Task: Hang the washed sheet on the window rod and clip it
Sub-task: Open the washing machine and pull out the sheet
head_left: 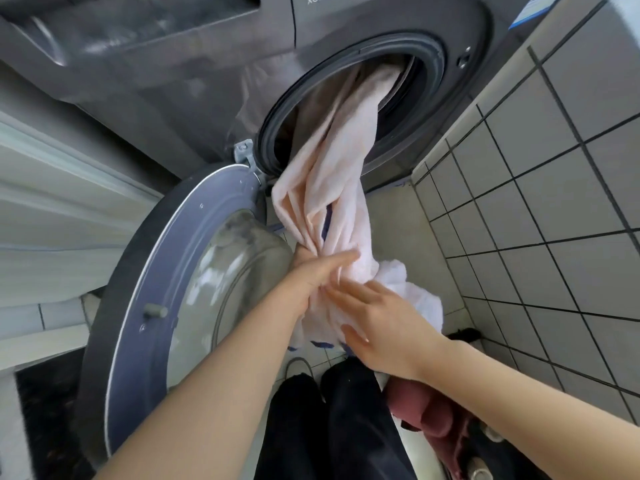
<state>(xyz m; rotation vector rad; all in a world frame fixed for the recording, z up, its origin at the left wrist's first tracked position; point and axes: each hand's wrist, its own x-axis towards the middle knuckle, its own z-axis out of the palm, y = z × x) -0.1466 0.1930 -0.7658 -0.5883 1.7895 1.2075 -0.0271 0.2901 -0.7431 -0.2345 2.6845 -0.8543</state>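
A pale pink sheet [339,174] with dark blue marks trails in a twisted rope out of the drum opening [408,95] of a grey front-loading washer and bunches up between my hands. My left hand [311,275] grips the gathered cloth from the left, its fingers wrapped into the folds. My right hand [374,323] lies against the bunch from the right with its fingers stretched out straight. The sheet's upper end is still hidden inside the drum. No window rod or clip is in view.
The washer's round glass door [194,289] stands swung open at the left, close to my left forearm. A grey tiled wall [540,202] closes the right side. Dark trousers [346,420] and a dark red cloth [426,414] are below my arms.
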